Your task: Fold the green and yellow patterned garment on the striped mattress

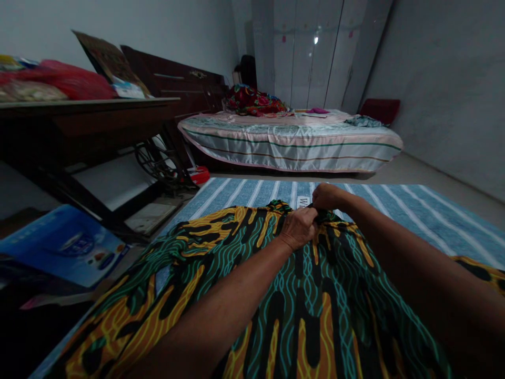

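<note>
A patterned shirt (252, 252) in black, green and orange lies spread out in front of me, its collar at the far end and one sleeve reaching out to the left. My left hand (300, 227) is closed on the cloth at the collar. Just beyond and to the right, my right hand (327, 197) pinches the same collar, with its fingertips partly hidden. Both hands are close together, and a dark fold of cloth runs between them. My right forearm covers part of the shirt's right side.
Under the shirt is a blue-and-white striped cover (398, 210). A sewing machine table (158, 105) with a red bag (74, 79) stands on the left, above a blue box (67, 245). Farther back are a bed (292, 142) and a tall wardrobe (303, 63).
</note>
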